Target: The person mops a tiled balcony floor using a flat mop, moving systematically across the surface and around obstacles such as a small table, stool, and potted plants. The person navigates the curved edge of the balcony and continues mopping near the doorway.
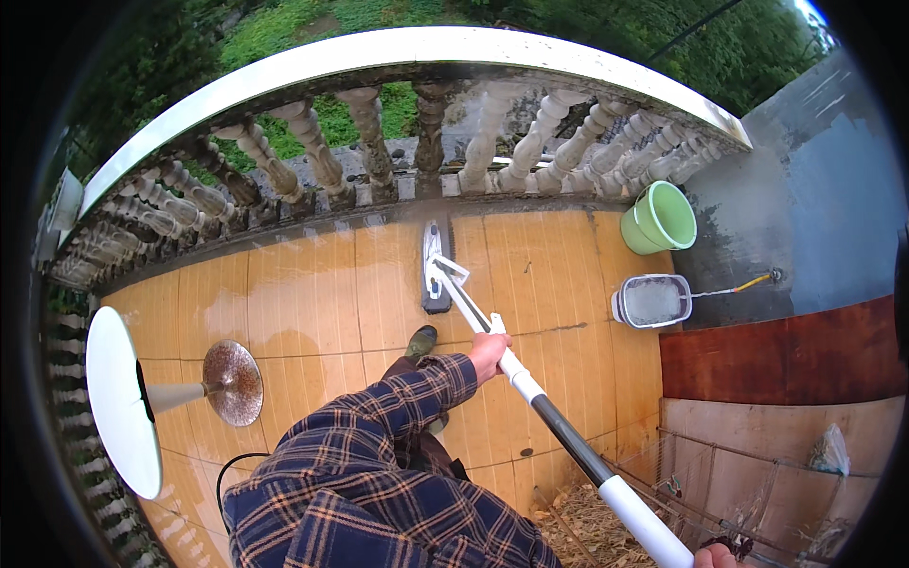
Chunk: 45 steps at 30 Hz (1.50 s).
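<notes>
A mop with a long white-and-black handle (568, 433) runs diagonally from the lower right to its flat head (437, 266), which lies on wet orange floor tiles (305, 298) near the foot of a balustrade. My left hand (490, 357) is closed round the upper white section of the handle, by a small lever. At the bottom edge, partly cut off, my right hand (716, 557) is at the far end of the handle; its fingertips are curled there. Just short of the mop head, a dark boot (422, 341) stands on the tiles.
A green bucket (643, 224) and a rectangular pail (653, 301) of water, fed by a tap hose (753, 282), stand right. A round table (117, 401) stands left. The balustrade (429, 135) borders the far side. Dry plant matter (603, 522) lies by a wire rack (742, 454) at lower right.
</notes>
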Each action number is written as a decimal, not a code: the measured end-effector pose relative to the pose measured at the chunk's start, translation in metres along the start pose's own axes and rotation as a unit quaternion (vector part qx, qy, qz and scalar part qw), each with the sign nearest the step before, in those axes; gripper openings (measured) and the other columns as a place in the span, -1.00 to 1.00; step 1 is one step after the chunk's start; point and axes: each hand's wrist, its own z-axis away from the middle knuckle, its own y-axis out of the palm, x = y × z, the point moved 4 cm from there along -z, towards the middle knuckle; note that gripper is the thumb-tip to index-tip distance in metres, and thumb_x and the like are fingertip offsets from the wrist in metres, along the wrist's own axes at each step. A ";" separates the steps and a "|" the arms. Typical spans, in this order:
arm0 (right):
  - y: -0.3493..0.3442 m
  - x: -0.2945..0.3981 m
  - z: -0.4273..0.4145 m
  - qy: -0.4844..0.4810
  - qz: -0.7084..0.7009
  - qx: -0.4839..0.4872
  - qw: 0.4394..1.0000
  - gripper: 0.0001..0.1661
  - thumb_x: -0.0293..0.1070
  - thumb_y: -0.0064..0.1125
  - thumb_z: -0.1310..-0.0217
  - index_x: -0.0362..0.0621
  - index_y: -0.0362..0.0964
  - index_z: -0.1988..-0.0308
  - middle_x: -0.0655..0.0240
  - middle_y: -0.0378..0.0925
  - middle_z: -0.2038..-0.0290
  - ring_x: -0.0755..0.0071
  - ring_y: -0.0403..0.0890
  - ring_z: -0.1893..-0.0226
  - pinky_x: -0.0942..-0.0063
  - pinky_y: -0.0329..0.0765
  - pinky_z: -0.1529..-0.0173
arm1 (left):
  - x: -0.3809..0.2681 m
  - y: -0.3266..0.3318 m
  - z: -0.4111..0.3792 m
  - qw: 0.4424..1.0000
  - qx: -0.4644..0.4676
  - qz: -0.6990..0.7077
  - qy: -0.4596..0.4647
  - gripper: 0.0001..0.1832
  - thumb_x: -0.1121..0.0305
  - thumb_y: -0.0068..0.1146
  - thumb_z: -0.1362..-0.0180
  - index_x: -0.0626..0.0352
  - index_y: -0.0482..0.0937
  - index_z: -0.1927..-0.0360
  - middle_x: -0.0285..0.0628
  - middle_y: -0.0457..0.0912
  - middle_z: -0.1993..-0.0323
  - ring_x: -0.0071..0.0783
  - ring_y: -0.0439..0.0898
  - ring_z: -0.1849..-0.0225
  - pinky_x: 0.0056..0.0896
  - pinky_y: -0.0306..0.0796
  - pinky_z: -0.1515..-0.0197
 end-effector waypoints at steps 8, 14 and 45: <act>0.045 0.062 -0.026 -0.114 -0.100 -0.040 0.988 -0.71 -0.36 0.12 0.24 -0.22 0.26 0.42 0.19 0.36 0.51 0.14 0.43 0.59 0.32 0.36 0.55 | -0.015 -0.175 -0.013 0.987 -0.156 0.007 0.038 -0.69 0.57 -0.11 0.13 0.43 0.24 0.23 -0.02 0.41 0.44 -0.17 0.49 0.48 -0.12 0.43 0.56; 0.107 0.107 -0.068 -0.137 -0.204 -0.049 0.968 -0.79 -0.33 0.12 0.24 -0.21 0.30 0.58 0.14 0.37 0.63 0.06 0.42 0.61 0.28 0.36 0.54 | -0.032 -0.279 -0.017 0.952 -0.296 -0.055 0.054 -0.62 0.55 -0.02 0.20 0.48 0.27 0.24 0.07 0.44 0.39 -0.14 0.51 0.42 -0.17 0.44 0.53; -0.050 0.166 -0.027 0.194 -0.381 0.088 0.900 -0.83 -0.40 -0.02 0.12 -0.32 0.33 0.54 0.34 0.39 0.65 0.47 0.41 0.59 0.51 0.37 0.47 | 0.014 -0.211 0.086 0.977 0.124 0.083 -0.152 -0.71 0.46 0.00 0.10 0.20 0.25 0.26 -0.13 0.40 0.39 -0.25 0.47 0.35 -0.27 0.39 0.45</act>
